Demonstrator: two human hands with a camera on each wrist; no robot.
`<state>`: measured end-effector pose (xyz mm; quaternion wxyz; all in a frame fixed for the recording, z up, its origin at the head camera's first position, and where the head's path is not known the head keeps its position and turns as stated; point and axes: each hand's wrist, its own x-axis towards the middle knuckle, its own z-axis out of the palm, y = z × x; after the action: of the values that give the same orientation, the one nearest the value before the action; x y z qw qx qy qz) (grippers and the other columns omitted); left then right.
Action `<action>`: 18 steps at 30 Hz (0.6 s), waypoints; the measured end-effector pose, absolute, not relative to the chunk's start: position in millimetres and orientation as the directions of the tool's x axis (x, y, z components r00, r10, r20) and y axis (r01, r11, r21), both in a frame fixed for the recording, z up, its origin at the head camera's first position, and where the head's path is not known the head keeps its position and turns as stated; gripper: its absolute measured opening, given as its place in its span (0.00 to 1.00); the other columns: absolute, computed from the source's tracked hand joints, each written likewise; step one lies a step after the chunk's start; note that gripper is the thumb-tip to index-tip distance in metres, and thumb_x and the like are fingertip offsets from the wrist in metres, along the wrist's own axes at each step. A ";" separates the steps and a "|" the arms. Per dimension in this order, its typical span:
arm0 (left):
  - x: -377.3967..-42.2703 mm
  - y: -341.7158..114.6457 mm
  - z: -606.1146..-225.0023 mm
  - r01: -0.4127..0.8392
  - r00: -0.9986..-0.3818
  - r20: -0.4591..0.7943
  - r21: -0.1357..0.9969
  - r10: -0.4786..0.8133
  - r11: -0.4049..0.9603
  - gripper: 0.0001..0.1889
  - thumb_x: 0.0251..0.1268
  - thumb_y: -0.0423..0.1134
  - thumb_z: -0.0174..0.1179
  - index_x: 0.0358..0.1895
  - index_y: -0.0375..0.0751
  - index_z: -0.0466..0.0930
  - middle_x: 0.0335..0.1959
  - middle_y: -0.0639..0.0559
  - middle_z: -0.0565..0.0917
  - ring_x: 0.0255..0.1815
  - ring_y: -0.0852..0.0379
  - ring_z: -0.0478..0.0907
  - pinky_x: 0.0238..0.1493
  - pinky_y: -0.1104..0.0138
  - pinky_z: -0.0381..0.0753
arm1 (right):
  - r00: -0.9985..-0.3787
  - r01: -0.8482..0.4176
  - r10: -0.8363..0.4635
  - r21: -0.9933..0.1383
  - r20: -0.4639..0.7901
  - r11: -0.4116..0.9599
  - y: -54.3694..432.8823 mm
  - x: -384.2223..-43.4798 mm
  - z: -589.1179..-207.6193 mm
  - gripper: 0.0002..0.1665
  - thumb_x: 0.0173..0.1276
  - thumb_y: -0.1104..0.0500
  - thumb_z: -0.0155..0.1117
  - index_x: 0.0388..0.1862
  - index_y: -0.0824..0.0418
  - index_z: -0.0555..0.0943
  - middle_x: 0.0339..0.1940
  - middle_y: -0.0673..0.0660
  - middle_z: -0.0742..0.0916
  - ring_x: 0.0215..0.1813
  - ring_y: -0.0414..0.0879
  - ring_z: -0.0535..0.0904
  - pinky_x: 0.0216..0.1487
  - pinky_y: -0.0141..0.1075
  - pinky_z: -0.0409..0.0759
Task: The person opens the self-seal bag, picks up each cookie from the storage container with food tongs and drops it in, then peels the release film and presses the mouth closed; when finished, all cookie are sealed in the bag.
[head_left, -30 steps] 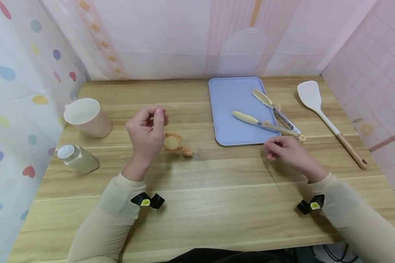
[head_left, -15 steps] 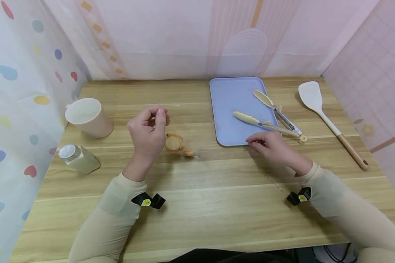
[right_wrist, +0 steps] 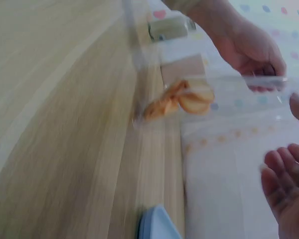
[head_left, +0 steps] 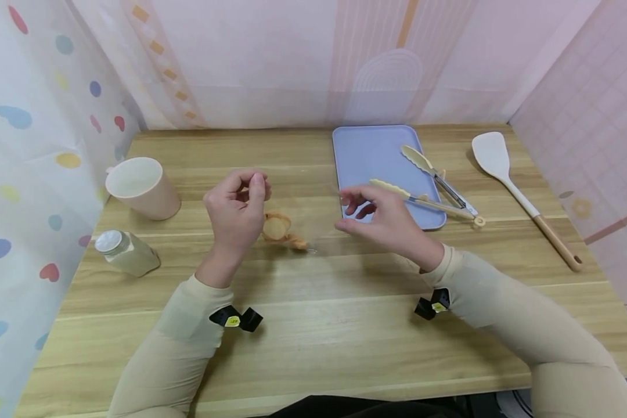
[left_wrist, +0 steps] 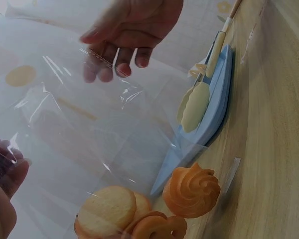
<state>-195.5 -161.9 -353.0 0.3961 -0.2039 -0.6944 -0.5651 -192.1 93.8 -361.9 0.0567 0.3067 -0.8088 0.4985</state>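
Observation:
My left hand (head_left: 237,209) pinches the top of a clear plastic bag (right_wrist: 244,102) and holds it above the table. Cookies (head_left: 276,226) lie at the bottom of the bag: round pale ones, a pretzel-shaped one and a swirled one (left_wrist: 192,190). My right hand (head_left: 378,217) is to the right of the bag, its fingers apart and loosely curved, with nothing seen between them. In the left wrist view some of its fingertips show through the clear film; whether they touch it I cannot tell. A thin clear strip (left_wrist: 251,37) lies on the table.
A blue tray (head_left: 355,151) bears tongs (head_left: 451,191) across its right edge. Farther right lies a white spatula (head_left: 519,194) with a wooden handle. At the left stand a pink mug (head_left: 154,194) and a lidded glass jar (head_left: 133,255).
My right hand has moved left and slightly up from the tray's near corner, and its fingers have spread. The thin strip that hung from it now lies on the table. My left hand stays put.

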 end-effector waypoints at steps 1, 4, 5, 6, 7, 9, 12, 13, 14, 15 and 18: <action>-195.0 -162.5 -352.9 0.726 -0.607 0.778 0.626 -0.163 0.283 0.11 0.65 0.30 0.55 0.27 0.28 0.82 0.20 0.44 0.82 0.20 0.58 0.77 0.21 0.76 0.76 | -0.809 -0.552 -0.421 -0.775 0.410 0.307 90.8 -191.8 -361.5 0.22 0.54 0.62 0.76 0.48 0.63 0.82 0.38 0.54 0.85 0.38 0.43 0.81 0.39 0.36 0.81; -194.5 -163.3 -352.3 0.710 -0.621 0.767 0.637 -0.161 0.300 0.10 0.65 0.32 0.56 0.28 0.29 0.82 0.20 0.45 0.83 0.21 0.59 0.78 0.21 0.77 0.75 | -0.823 -0.546 -0.365 -0.782 0.434 0.300 86.8 -192.3 -361.8 0.12 0.58 0.64 0.73 0.41 0.63 0.84 0.34 0.53 0.86 0.35 0.42 0.80 0.37 0.34 0.80; -194.4 -163.3 -351.9 0.705 -0.626 0.763 0.642 -0.161 0.302 0.10 0.65 0.32 0.56 0.28 0.29 0.83 0.20 0.46 0.83 0.21 0.59 0.78 0.20 0.77 0.74 | -0.827 -0.545 -0.350 -0.780 0.441 0.306 86.6 -192.5 -361.7 0.09 0.59 0.65 0.71 0.40 0.63 0.85 0.33 0.53 0.87 0.34 0.41 0.80 0.36 0.33 0.80; -194.3 -163.2 -351.6 0.701 -0.630 0.759 0.646 -0.162 0.301 0.10 0.65 0.32 0.56 0.28 0.29 0.83 0.20 0.46 0.83 0.21 0.59 0.79 0.20 0.77 0.74 | -0.830 -0.543 -0.337 -0.780 0.444 0.312 86.5 -192.3 -361.2 0.07 0.60 0.66 0.70 0.38 0.64 0.85 0.33 0.53 0.87 0.34 0.41 0.80 0.36 0.33 0.79; -194.3 -163.2 -351.3 0.698 -0.634 0.756 0.651 -0.164 0.300 0.10 0.65 0.32 0.56 0.28 0.30 0.83 0.21 0.46 0.83 0.21 0.59 0.79 0.20 0.77 0.74 | -0.831 -0.544 -0.329 -0.778 0.449 0.314 86.7 -192.6 -361.4 0.06 0.61 0.66 0.69 0.38 0.64 0.85 0.33 0.54 0.87 0.33 0.42 0.80 0.35 0.33 0.79; -194.3 -163.2 -351.2 0.693 -0.641 0.749 0.659 -0.170 0.293 0.10 0.65 0.32 0.57 0.28 0.30 0.83 0.20 0.46 0.84 0.21 0.59 0.79 0.19 0.77 0.73 | -0.831 -0.546 -0.322 -0.778 0.454 0.311 86.5 -192.8 -362.4 0.06 0.62 0.67 0.68 0.38 0.66 0.85 0.33 0.56 0.87 0.33 0.44 0.80 0.35 0.34 0.79; -194.0 -163.6 -351.3 0.687 -0.646 0.742 0.667 -0.176 0.290 0.10 0.65 0.32 0.57 0.29 0.30 0.83 0.21 0.45 0.84 0.21 0.59 0.80 0.19 0.77 0.74 | -0.822 -0.554 -0.341 -0.779 0.456 0.294 84.2 -191.9 -364.1 0.12 0.58 0.66 0.72 0.40 0.67 0.82 0.33 0.57 0.86 0.34 0.46 0.80 0.35 0.37 0.80; -194.1 -163.8 -351.4 0.685 -0.648 0.741 0.668 -0.176 0.291 0.10 0.65 0.32 0.58 0.29 0.30 0.83 0.21 0.45 0.84 0.21 0.59 0.80 0.19 0.77 0.74 | -0.814 -0.563 -0.354 -0.774 0.460 0.289 82.8 -191.9 -365.4 0.16 0.55 0.65 0.75 0.41 0.66 0.81 0.34 0.56 0.85 0.34 0.47 0.80 0.35 0.39 0.80; -194.0 -163.9 -351.5 0.683 -0.650 0.740 0.670 -0.177 0.292 0.10 0.65 0.32 0.58 0.29 0.29 0.83 0.21 0.45 0.84 0.21 0.59 0.80 0.19 0.77 0.74 | -0.807 -0.572 -0.366 -0.768 0.463 0.289 81.2 -191.2 -365.9 0.19 0.52 0.64 0.77 0.41 0.66 0.80 0.34 0.55 0.84 0.34 0.46 0.80 0.35 0.39 0.80; -193.8 -164.1 -351.5 0.681 -0.651 0.738 0.671 -0.177 0.293 0.09 0.65 0.32 0.58 0.29 0.29 0.83 0.21 0.45 0.84 0.21 0.59 0.80 0.20 0.77 0.75 | -0.798 -0.584 -0.376 -0.756 0.470 0.295 79.3 -190.3 -366.1 0.22 0.49 0.62 0.79 0.41 0.65 0.79 0.33 0.54 0.83 0.34 0.45 0.80 0.34 0.40 0.80; -193.5 -164.1 -351.6 0.675 -0.656 0.733 0.676 -0.180 0.295 0.09 0.65 0.31 0.58 0.29 0.29 0.83 0.21 0.45 0.84 0.21 0.60 0.80 0.20 0.77 0.75 | -0.766 -0.631 -0.395 -0.713 0.508 0.307 74.1 -188.8 -367.6 0.27 0.44 0.58 0.83 0.40 0.62 0.77 0.33 0.50 0.82 0.32 0.41 0.79 0.32 0.41 0.79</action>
<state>-193.5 -164.1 -351.6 0.3765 -0.1740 -0.7112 -0.5676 -188.8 74.1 -367.6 0.1193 0.3209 -0.7994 0.4937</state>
